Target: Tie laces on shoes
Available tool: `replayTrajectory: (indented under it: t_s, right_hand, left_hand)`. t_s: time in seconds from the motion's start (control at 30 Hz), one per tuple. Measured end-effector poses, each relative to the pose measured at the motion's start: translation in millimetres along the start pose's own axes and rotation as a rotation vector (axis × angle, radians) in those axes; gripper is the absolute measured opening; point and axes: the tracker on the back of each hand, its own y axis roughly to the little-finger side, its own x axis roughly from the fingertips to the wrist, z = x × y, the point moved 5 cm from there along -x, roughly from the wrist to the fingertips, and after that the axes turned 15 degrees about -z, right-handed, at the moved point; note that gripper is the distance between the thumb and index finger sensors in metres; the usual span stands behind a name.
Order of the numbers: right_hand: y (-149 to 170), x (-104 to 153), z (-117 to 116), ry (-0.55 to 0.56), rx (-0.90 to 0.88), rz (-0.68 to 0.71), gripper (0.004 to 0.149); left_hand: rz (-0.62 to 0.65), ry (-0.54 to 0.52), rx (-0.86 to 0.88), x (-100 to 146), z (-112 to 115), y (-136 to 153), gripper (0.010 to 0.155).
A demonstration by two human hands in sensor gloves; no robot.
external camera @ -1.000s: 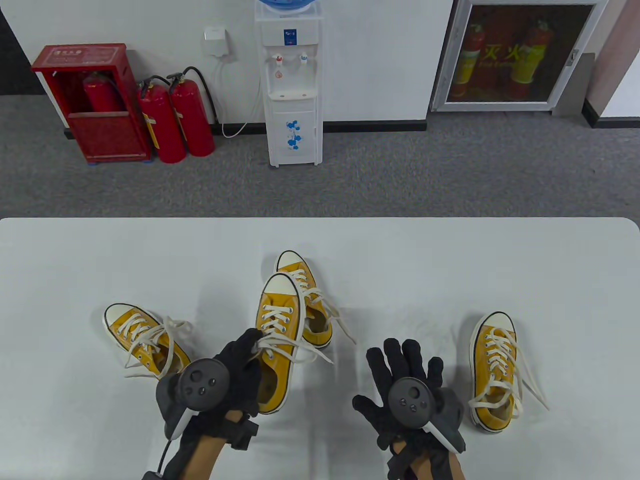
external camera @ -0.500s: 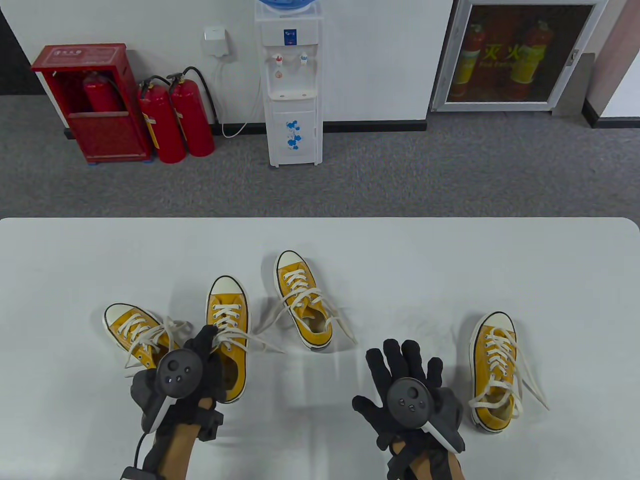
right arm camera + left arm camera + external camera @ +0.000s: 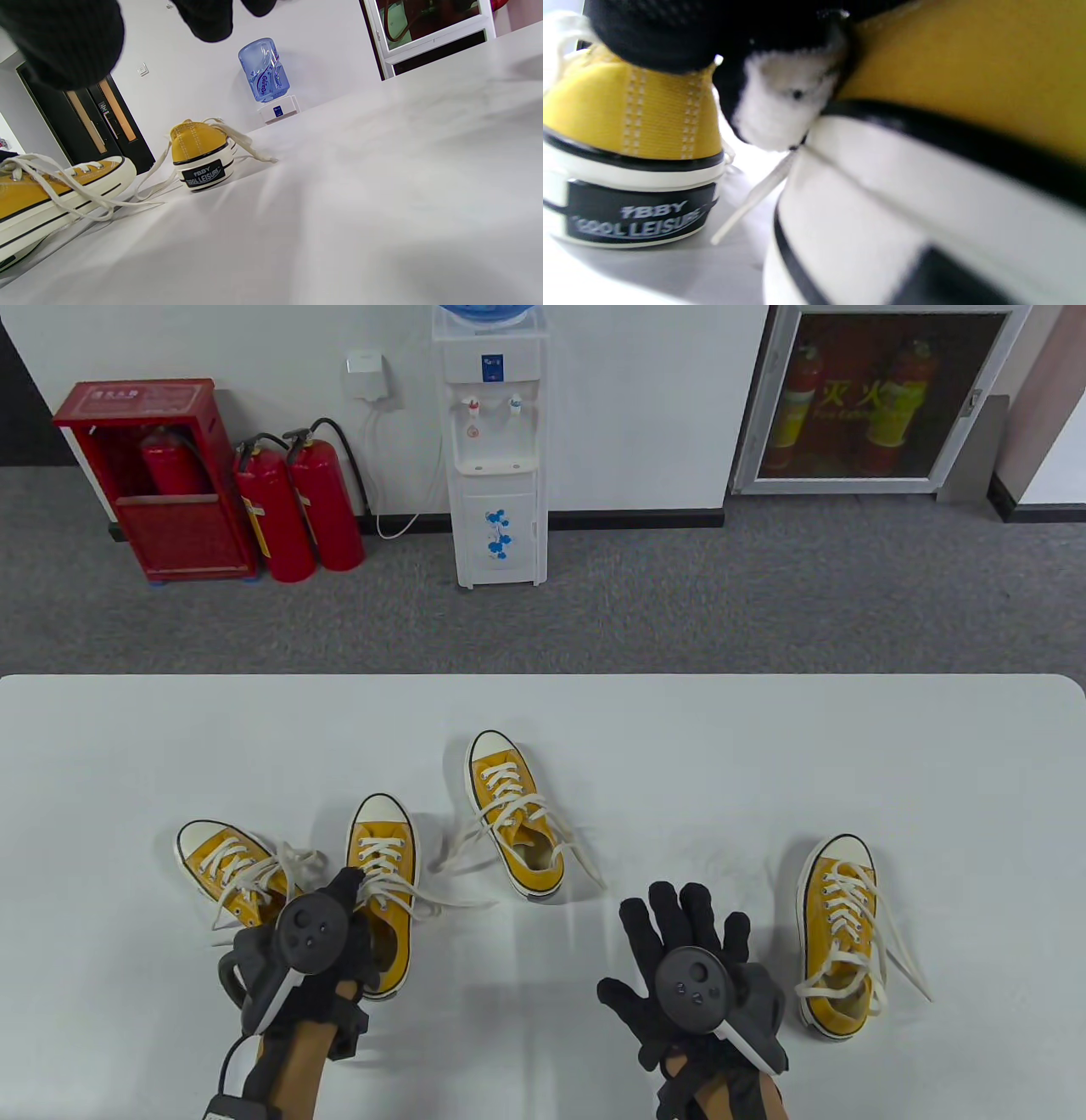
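A black heel label reading "COOL LEISURE" under a word ending in "BBY" is seen on the centre shoe (image 3: 199,152) in the right wrist view, and the same label is seen on the far-left shoe (image 3: 628,140) in the left wrist view. The blue bottle (image 3: 264,70) on the water dispenser (image 3: 496,449) carries blue lettering too small to be read. Yellow characters are shown on the glazed wall cabinet (image 3: 874,398), in which extinguishers are stored.

Four yellow canvas shoes with white laces are counted on the white table (image 3: 764,746); the laces of the right-hand shoe (image 3: 840,933) lie loose. Three red extinguishers are counted at the wall: one inside the red box (image 3: 157,475) and two (image 3: 297,500) beside it.

The second shoe from the left (image 3: 383,882) is gripped at its side by the left hand (image 3: 318,942), fingers curled on the canvas, just beside the far-left shoe. The right hand (image 3: 687,967) is held spread, fingers straight, nothing in it, between the centre and right-hand shoes.
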Motion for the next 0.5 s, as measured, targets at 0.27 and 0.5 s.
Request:
replayTrajectory:
  t_s: [0.27, 0.5]
  right_hand:
    - [-0.3, 0.1, -1.2, -0.008, 0.005, -0.001, 0.088]
    - [-0.8, 0.2, -2.0, -0.016, 0.011, -0.001, 0.088]
  left_hand:
    - [-0.036, 0.107, -0.051, -1.9, 11.4, 1.4, 0.057]
    - [-0.052, 0.190, -0.054, -0.1, 13.8, 1.1, 0.061]
